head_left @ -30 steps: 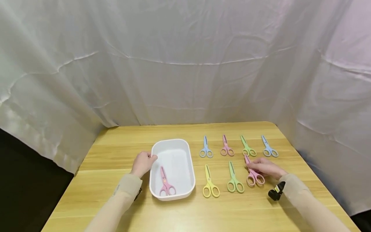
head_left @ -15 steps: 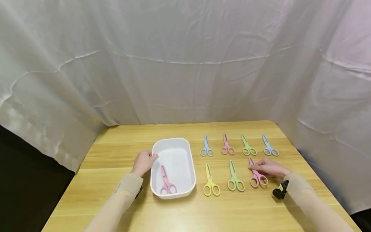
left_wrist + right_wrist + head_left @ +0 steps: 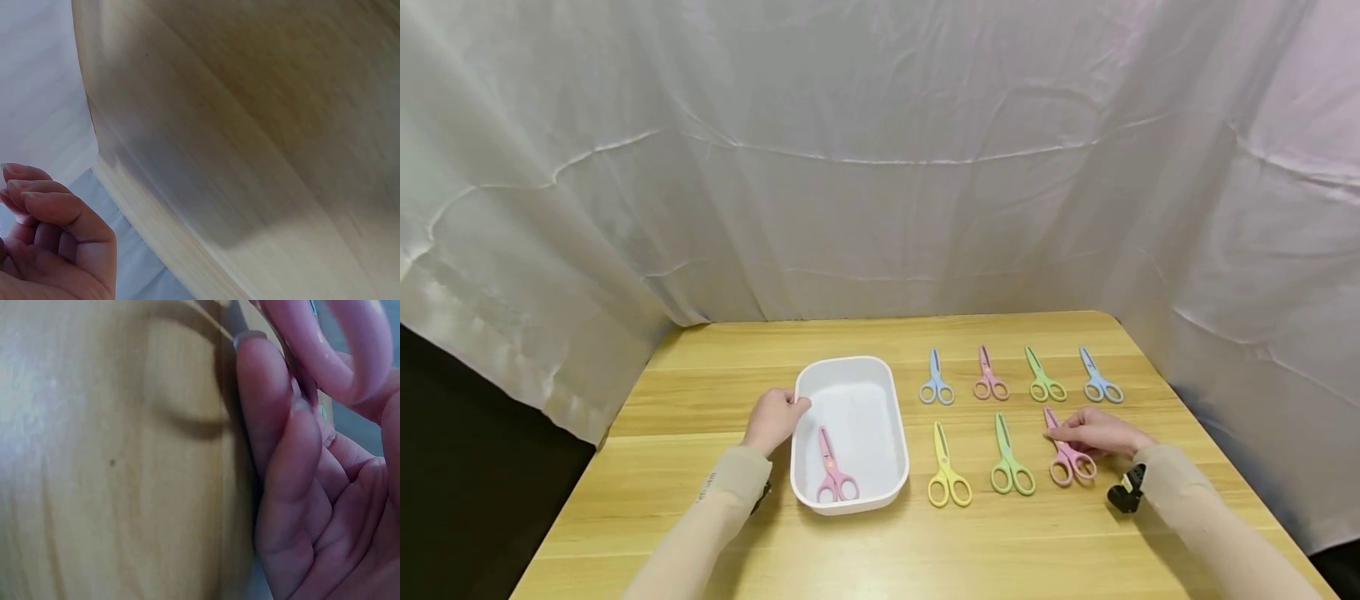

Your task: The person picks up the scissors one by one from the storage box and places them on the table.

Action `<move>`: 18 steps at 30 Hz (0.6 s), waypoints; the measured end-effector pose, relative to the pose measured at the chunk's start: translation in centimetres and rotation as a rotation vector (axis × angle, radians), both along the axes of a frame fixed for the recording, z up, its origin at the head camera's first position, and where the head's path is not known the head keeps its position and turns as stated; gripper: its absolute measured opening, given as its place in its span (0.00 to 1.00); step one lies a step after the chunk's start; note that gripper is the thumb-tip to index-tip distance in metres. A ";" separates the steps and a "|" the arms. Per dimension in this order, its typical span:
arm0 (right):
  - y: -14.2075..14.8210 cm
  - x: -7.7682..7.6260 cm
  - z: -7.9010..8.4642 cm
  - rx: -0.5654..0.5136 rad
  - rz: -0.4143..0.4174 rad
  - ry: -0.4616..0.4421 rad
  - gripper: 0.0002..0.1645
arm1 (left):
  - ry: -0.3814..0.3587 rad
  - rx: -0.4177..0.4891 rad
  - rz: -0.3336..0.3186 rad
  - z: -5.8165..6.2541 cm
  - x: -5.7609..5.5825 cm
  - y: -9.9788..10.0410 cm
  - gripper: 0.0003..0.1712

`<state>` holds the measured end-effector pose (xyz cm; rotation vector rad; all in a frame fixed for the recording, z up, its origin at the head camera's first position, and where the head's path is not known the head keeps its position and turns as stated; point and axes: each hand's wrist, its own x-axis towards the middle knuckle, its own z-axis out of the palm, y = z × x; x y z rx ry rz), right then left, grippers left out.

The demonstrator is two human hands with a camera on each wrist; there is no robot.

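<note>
My left hand grips the left wall of a white tray, thumb over the rim. In the left wrist view the left hand's fingers are curled; the tray is out of that view. A pair of pink scissors lies inside the tray. At the right, my right hand pinches another pair of pink scissors by the blade part, handle loops toward me. In the right wrist view, a pink loop stands out above the table beside curled fingers.
Yellow scissors and green scissors lie between tray and right hand. Behind them is a row: blue scissors, pink scissors, green scissors and blue scissors. A grey curtain hangs behind the wooden table.
The right hand and its pink scissors have shifted slightly to the right, away from the green scissors behind, and are nearly still over the last half second. The left hand stays on the tray.
</note>
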<state>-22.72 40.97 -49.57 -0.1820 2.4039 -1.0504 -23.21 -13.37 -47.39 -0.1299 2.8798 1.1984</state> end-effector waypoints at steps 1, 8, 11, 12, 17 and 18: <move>0.0 0.0 0.0 0.010 -0.001 0.007 0.24 | 0.000 -0.002 -0.001 0.0 0.0 0.0 0.18; 0.0 0.4 0.4 0.041 0.024 0.055 0.26 | -0.006 -0.002 0.004 -0.3 0.1 0.0 0.20; 0.0 0.6 0.5 0.033 0.050 0.083 0.26 | -0.010 0.001 0.004 -0.3 0.1 0.0 0.20; 0.1 0.6 0.6 0.035 0.053 0.091 0.26 | -0.012 0.005 0.006 -0.2 0.1 0.0 0.20; 0.4 0.5 0.5 0.093 0.079 0.187 0.29 | -0.018 0.013 0.013 -0.2 0.0 -0.1 0.21; 0.4 0.5 0.5 0.108 0.081 0.203 0.30 | -0.019 0.016 0.013 -0.1 0.0 -0.1 0.21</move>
